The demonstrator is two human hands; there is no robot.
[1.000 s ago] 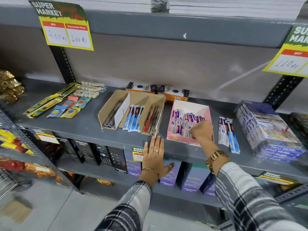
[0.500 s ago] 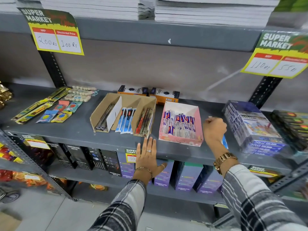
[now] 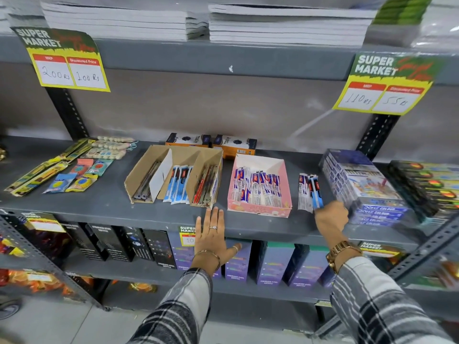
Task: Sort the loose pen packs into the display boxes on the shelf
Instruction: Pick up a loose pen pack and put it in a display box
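Observation:
A pink display box (image 3: 258,210) full of white-and-purple pen packs stands mid-shelf. To its left is a brown cardboard display box (image 3: 135,180) with three compartments: grey pens, blue packs, red packs. A few loose pen packs (image 3: 303,192) lie right of the pink box, a blue pen pack (image 3: 315,194) on top. My right hand (image 3: 331,217) is at their near end, fingers closed on the blue pack's end. My left hand (image 3: 211,234) rests flat and empty on the shelf's front edge, below the cardboard box.
A stack of wrapped colour-pencil boxes (image 3: 367,187) stands tight against my right hand, with dark packs (image 3: 427,184) beyond. Two orange boxes (image 3: 211,141) sit behind the display boxes. Pencil and eraser packs (image 3: 57,170) lie at left. Notebooks fill the shelf above.
My right hand left the pink box, moved right over the loose packs, and now grips the blue pack's near end. The left hand stayed on the shelf edge. The camera tilted up.

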